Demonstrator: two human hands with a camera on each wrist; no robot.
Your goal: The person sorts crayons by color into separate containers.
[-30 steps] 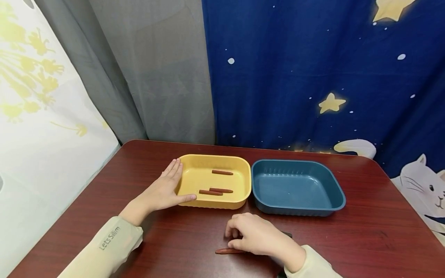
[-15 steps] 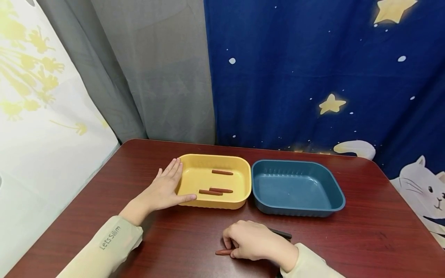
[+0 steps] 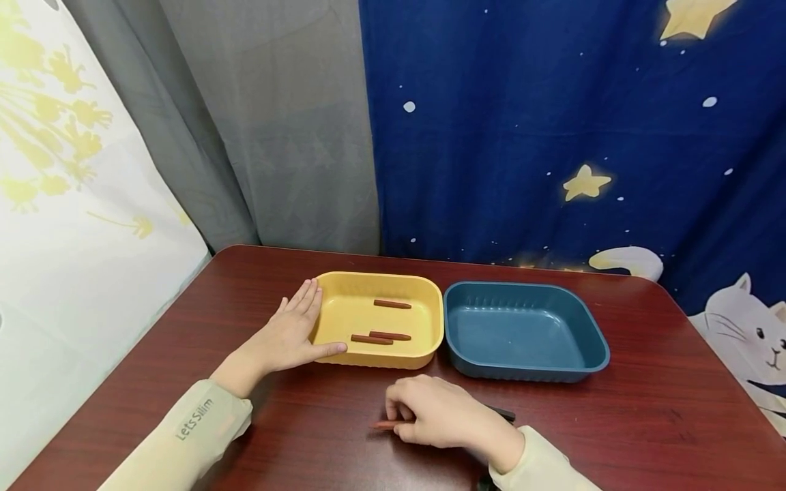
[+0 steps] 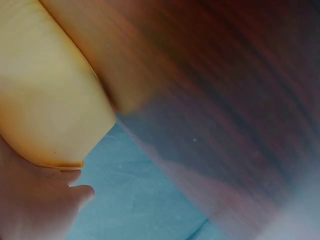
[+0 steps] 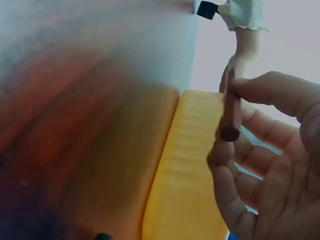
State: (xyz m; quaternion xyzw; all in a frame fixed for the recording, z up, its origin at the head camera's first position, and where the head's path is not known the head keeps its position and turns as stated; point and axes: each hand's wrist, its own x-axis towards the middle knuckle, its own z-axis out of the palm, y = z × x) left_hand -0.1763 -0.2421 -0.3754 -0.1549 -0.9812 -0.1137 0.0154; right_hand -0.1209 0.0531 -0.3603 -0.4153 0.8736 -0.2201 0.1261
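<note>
My right hand (image 3: 439, 412) pinches a reddish-brown crayon (image 3: 385, 425) between thumb and fingers, just above the table in front of the two bins. The right wrist view shows the blunt end of this crayon (image 5: 230, 131) toward the camera. My left hand (image 3: 288, 334) rests on the left side of the yellow bin (image 3: 424, 358), fingers straight along the rim and thumb over the front corner. Inside that bin lie three reddish-brown crayons: one crayon (image 3: 393, 304) toward the back, and a front pair (image 3: 372, 339) side by side.
A blue bin (image 3: 528, 374) stands right of the yellow one, holding nothing visible. Behind my right hand a dark stick (image 3: 505, 413) lies partly hidden on the table (image 3: 295, 436). A dark blue curtain (image 3: 491, 136) hangs behind the table.
My right hand closed on the crayon lying on the table and has raised it slightly, moving a little forward and left. My left hand stays on the yellow bin.
</note>
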